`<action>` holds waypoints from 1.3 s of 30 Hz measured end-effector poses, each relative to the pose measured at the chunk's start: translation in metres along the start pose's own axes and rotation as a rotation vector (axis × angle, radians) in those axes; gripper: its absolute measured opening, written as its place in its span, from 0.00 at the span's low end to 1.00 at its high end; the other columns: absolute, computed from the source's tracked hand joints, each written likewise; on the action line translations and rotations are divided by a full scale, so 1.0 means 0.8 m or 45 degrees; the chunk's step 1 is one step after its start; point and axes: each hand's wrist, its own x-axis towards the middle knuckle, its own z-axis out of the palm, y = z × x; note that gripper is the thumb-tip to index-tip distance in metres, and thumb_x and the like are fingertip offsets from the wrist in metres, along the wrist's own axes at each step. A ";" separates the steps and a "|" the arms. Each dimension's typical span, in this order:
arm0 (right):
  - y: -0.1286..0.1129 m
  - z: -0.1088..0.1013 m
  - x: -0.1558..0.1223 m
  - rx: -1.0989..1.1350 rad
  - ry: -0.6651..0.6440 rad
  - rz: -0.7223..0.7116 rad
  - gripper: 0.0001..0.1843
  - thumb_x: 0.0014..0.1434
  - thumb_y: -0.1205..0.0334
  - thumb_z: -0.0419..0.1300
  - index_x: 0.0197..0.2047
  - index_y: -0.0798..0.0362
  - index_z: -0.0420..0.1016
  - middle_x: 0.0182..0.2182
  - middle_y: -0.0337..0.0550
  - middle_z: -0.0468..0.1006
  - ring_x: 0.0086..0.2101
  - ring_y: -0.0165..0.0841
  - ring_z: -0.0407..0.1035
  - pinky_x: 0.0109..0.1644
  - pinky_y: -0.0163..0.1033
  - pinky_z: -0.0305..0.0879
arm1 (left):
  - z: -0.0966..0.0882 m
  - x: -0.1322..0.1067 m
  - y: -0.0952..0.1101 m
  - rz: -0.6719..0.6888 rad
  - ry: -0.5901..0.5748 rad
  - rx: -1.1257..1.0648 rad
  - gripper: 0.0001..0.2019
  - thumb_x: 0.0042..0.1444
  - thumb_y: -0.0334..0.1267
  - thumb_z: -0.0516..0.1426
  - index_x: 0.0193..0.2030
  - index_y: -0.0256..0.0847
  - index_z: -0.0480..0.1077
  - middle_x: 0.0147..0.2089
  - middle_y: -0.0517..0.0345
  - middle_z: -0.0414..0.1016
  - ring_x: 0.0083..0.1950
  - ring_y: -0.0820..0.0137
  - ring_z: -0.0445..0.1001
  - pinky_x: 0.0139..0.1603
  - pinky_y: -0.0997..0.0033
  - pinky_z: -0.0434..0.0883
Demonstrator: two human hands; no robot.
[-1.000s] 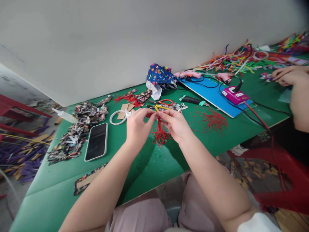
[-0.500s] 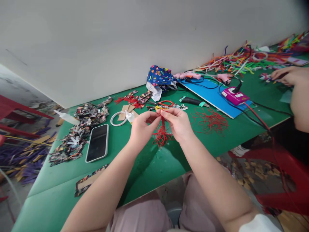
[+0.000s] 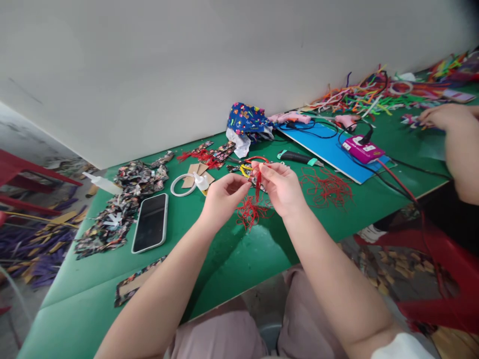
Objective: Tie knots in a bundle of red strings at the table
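My left hand [image 3: 223, 198] and my right hand [image 3: 281, 188] are held together above the green table [image 3: 209, 259], both pinched on a bundle of red thread [image 3: 251, 210]. Its loose strands hang down between my wrists, and a short red tuft stands up at my right fingertips. Just beyond my hands lie scissors with red and yellow handles [image 3: 250, 164].
A phone [image 3: 150, 222] lies face up at left beside a heap of patterned scraps [image 3: 123, 204]. A white ring [image 3: 180, 184] and small glue bottle [image 3: 201, 182] sit nearby. More red thread [image 3: 326, 185], a blue board [image 3: 329, 147], a magenta box [image 3: 362, 148] and another person's arm [image 3: 457, 144] are at right.
My hands have drifted slightly right and apart. The right hand has drawn a tuft of red thread upward out of the bundle.
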 end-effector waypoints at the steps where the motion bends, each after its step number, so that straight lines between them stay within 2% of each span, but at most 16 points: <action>1: 0.000 -0.001 0.000 0.012 0.004 -0.004 0.05 0.41 0.64 0.70 0.23 0.48 0.78 0.28 0.34 0.82 0.28 0.26 0.74 0.45 0.38 0.69 | 0.000 0.000 0.000 -0.004 -0.004 -0.005 0.06 0.50 0.38 0.60 0.31 0.38 0.70 0.28 0.61 0.73 0.29 0.75 0.70 0.31 0.75 0.67; 7: -0.001 -0.002 0.002 -0.017 0.072 -0.052 0.06 0.40 0.63 0.70 0.22 0.47 0.77 0.28 0.35 0.82 0.33 0.29 0.76 0.47 0.41 0.70 | 0.001 0.001 -0.003 -0.038 -0.010 -0.025 0.06 0.50 0.38 0.60 0.31 0.38 0.70 0.28 0.61 0.73 0.29 0.75 0.70 0.31 0.75 0.67; 12: -0.001 -0.001 0.001 -0.089 0.122 -0.165 0.06 0.40 0.63 0.70 0.23 0.47 0.77 0.29 0.36 0.83 0.35 0.32 0.77 0.49 0.45 0.71 | 0.001 0.001 -0.004 -0.053 -0.026 -0.017 0.07 0.50 0.39 0.60 0.31 0.38 0.70 0.28 0.61 0.72 0.28 0.76 0.69 0.30 0.76 0.66; 23: -0.004 0.005 -0.010 -0.374 0.073 -0.575 0.06 0.46 0.68 0.67 0.27 0.47 0.79 0.31 0.35 0.83 0.37 0.33 0.78 0.49 0.44 0.73 | 0.000 0.001 -0.001 -0.080 -0.084 -0.035 0.07 0.50 0.40 0.60 0.33 0.39 0.71 0.30 0.60 0.74 0.31 0.74 0.71 0.34 0.73 0.68; 30: -0.018 -0.001 -0.006 -0.331 0.128 -0.644 0.08 0.47 0.70 0.66 0.27 0.47 0.78 0.30 0.32 0.83 0.36 0.30 0.78 0.49 0.43 0.73 | -0.016 0.017 -0.027 -0.196 0.005 0.090 0.07 0.46 0.39 0.62 0.30 0.39 0.72 0.26 0.60 0.73 0.28 0.72 0.70 0.33 0.71 0.66; 34: -0.030 -0.005 -0.004 -0.298 0.132 -0.581 0.06 0.45 0.67 0.67 0.27 0.46 0.78 0.28 0.31 0.82 0.35 0.31 0.78 0.50 0.44 0.72 | -0.027 0.026 -0.036 -0.263 0.052 0.018 0.07 0.45 0.39 0.62 0.27 0.38 0.71 0.23 0.60 0.73 0.28 0.72 0.70 0.31 0.71 0.65; 39: -0.026 -0.008 -0.006 -0.317 -0.018 -0.280 0.04 0.44 0.64 0.69 0.25 0.45 0.78 0.29 0.33 0.82 0.35 0.31 0.77 0.48 0.44 0.72 | -0.028 0.020 -0.015 -0.286 0.086 -0.245 0.11 0.51 0.45 0.58 0.32 0.39 0.67 0.33 0.57 0.77 0.36 0.72 0.75 0.40 0.71 0.69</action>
